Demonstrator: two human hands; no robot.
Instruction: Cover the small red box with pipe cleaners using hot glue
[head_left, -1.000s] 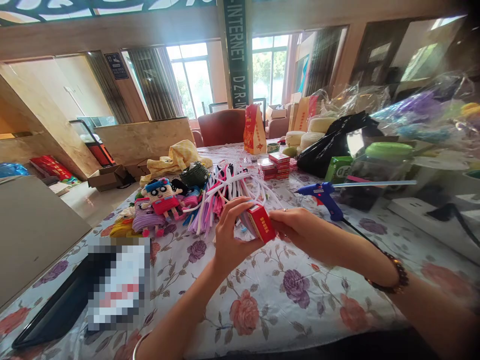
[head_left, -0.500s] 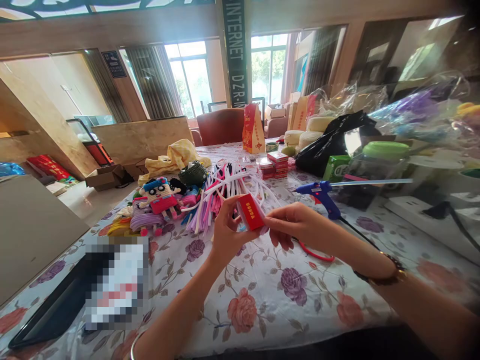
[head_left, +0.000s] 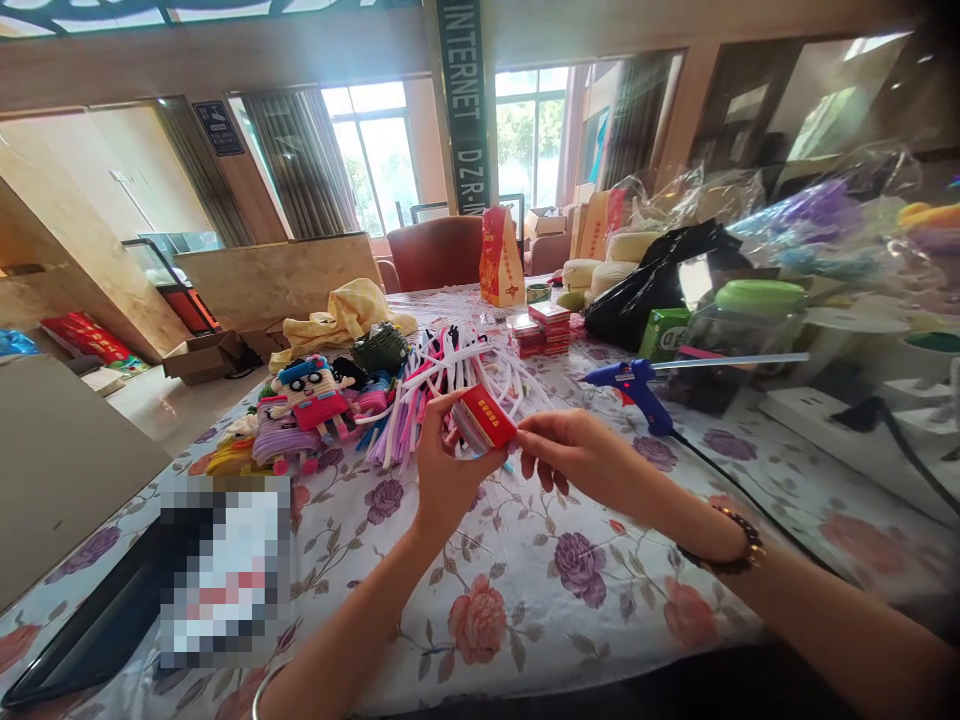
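Observation:
A small red box [head_left: 489, 414] with yellow lettering and a pale, see-through-looking side is held above the tablecloth. My left hand [head_left: 444, 485] grips it from the left, thumb below and fingers on top. At the box's right corner, the thumb and forefinger of my right hand [head_left: 576, 450] are pinched together; whether they hold the box's edge or something thin is too small to tell. Behind the box lies a fanned bundle of pink, white and purple fuzzy stems [head_left: 427, 395]. Similar red boxes [head_left: 549, 328] are stacked farther back.
A blue glue gun [head_left: 637, 385] with a clear stick and black cord stands to the right. Crocheted dolls [head_left: 313, 395] are piled on the left, near a dark tray [head_left: 82, 620]. A black bag [head_left: 660, 285] and a green-lidded jar [head_left: 757, 295] crowd the back right.
The box has tilted, with its lettered face turned more upward, and both hands have shifted slightly left with it. A red loop seen under my right wrist before is now out of sight.

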